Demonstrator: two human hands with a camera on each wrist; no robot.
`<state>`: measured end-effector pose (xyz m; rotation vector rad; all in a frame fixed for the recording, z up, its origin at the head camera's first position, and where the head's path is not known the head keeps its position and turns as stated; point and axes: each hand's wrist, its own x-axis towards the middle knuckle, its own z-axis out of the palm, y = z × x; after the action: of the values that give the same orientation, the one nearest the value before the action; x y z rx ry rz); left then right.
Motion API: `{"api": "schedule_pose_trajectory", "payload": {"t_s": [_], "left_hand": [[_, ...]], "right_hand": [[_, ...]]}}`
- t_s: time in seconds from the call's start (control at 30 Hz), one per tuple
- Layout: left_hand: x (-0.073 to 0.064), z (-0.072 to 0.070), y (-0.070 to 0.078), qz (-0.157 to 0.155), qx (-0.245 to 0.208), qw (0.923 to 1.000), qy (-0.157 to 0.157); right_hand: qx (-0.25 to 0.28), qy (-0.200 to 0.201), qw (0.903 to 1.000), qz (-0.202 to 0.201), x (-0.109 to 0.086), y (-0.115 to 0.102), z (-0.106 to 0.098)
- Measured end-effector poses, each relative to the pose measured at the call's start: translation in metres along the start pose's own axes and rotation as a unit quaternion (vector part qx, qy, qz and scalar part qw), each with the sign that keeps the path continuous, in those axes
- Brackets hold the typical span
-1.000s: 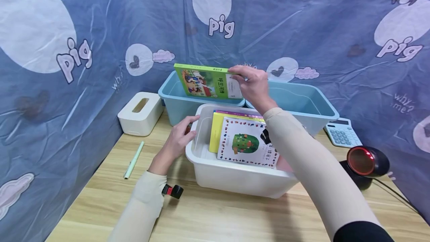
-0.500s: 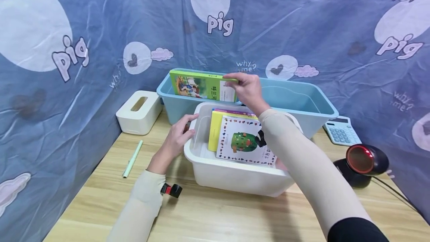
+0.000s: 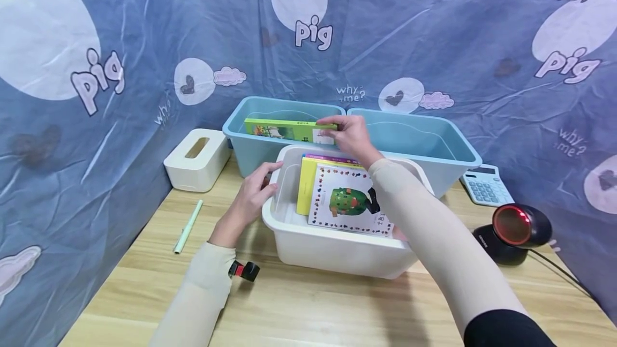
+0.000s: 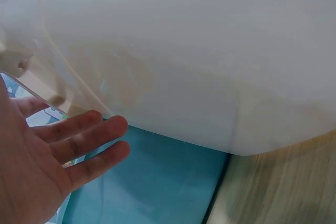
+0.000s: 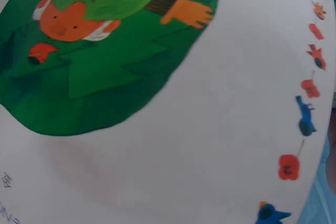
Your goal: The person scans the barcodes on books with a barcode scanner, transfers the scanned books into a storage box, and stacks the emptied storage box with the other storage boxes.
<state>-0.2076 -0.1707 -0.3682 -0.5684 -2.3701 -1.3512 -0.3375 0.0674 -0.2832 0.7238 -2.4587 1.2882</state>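
Observation:
My right hand [image 3: 351, 135] pinches a green book [image 3: 279, 130] at its top right corner. The book stands mostly down inside the left blue bin [image 3: 250, 151], with its upper strip showing over the rim. At the left end of the white bin [image 3: 337, 253], my left hand [image 3: 251, 197] touches the rim with extended fingers; the left wrist view shows those fingers [image 4: 94, 137] against the bin's outer wall. Inside the white bin lean a white picture book [image 3: 323, 221] with a green figure and a yellow book [image 3: 305, 186]. The white cover [image 5: 220, 103] fills the right wrist view.
Beside the left blue bin is a second blue bin [image 3: 458, 158]. A white tissue box [image 3: 197, 167] and a pale green pen [image 3: 188, 226] lie to the left. On the right are a calculator [image 3: 487, 189] and a black scanner [image 3: 511, 237] with a cable.
My right hand has lowered the green book from above the left blue bin down into it. The left hand has stayed at the white bin's rim.

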Motion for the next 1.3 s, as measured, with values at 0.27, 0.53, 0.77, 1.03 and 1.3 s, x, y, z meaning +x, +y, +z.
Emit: {"api": "schedule_pose_trajectory", "payload": {"t_s": [0.27,0.53,0.77,1.03,1.3], "left_hand": [[-0.0015,-0.0005,-0.002,-0.004,-0.004,1.0,0.002],[-0.0003,0.0007,-0.0018,0.001,0.005,1.0,0.003],[0.0016,0.0015,0.0008,0.0,0.005,1.0,0.006],[0.0015,0.0012,0.002,-0.005,0.001,1.0,0.004],[-0.0004,0.0016,0.0008,-0.007,0.002,1.0,-0.001]], "right_hand": [[-0.023,-0.05,0.9985,0.008,0.0013,0.0051,0.0036],[-0.056,-0.095,0.9922,0.058,0.0013,0.0074,0.0025],[-0.068,-0.142,0.9851,0.069,0.0,0.0092,0.0009],[-0.119,-0.178,0.9757,0.047,-0.0001,0.0081,0.002],[-0.167,-0.223,0.9595,0.047,-0.0047,0.0062,0.0061]]}}
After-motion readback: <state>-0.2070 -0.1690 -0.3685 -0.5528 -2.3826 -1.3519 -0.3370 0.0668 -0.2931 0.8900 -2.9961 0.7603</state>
